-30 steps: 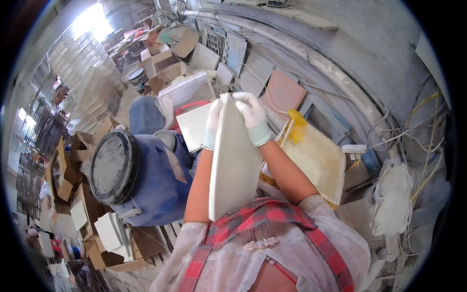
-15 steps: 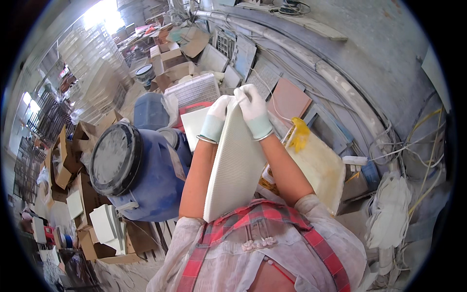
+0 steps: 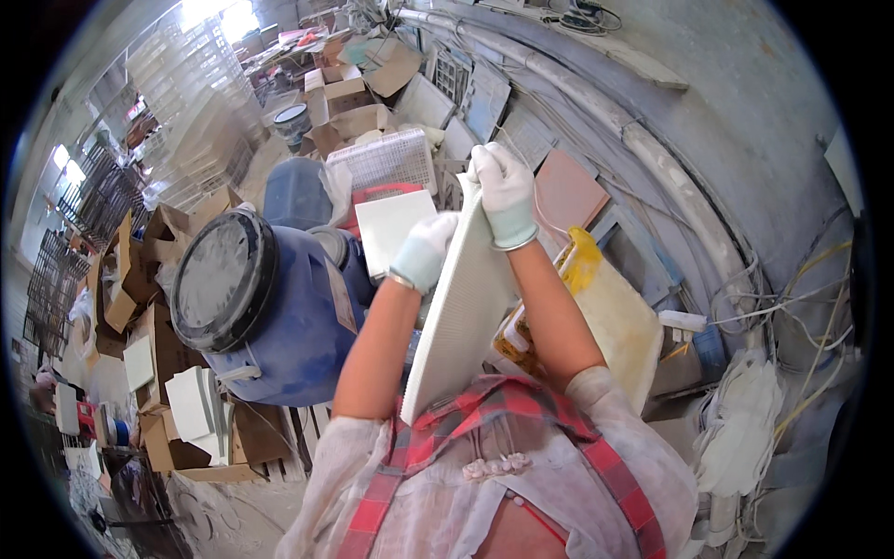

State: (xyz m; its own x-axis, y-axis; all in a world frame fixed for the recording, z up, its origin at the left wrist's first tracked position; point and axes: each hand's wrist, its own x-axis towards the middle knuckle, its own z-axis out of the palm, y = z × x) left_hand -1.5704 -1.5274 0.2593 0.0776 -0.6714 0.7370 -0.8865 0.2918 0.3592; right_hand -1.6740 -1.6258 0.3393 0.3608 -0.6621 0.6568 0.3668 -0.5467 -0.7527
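Observation:
A thin white ribbed panel (image 3: pixel 468 293) stands steeply tilted before my chest, its lower end by the red checked apron (image 3: pixel 494 401). My right hand (image 3: pixel 506 191), in a white glove with a pale green cuff, is closed on the panel's top corner. My left hand (image 3: pixel 428 246), gloved the same way, is lower, against or just beside the panel's left side. Its fingers are blurred and partly hidden, so I cannot see whether they grip. Behind the left hand is a flat white square board (image 3: pixel 391 224).
A blue drum (image 3: pixel 298 317) with a dusty black lid is close on my left, with a blue jerrycan (image 3: pixel 296 194) behind it. A white plastic basket (image 3: pixel 391 160) lies farther off. A yellow-stained slab (image 3: pixel 619 317) leans at right. Cardboard boxes (image 3: pixel 247 443) hold white pieces.
My left hand has left the panel's top and moved down and left. My right hand keeps the corner, now slightly higher and farther right. The view has shifted a little.

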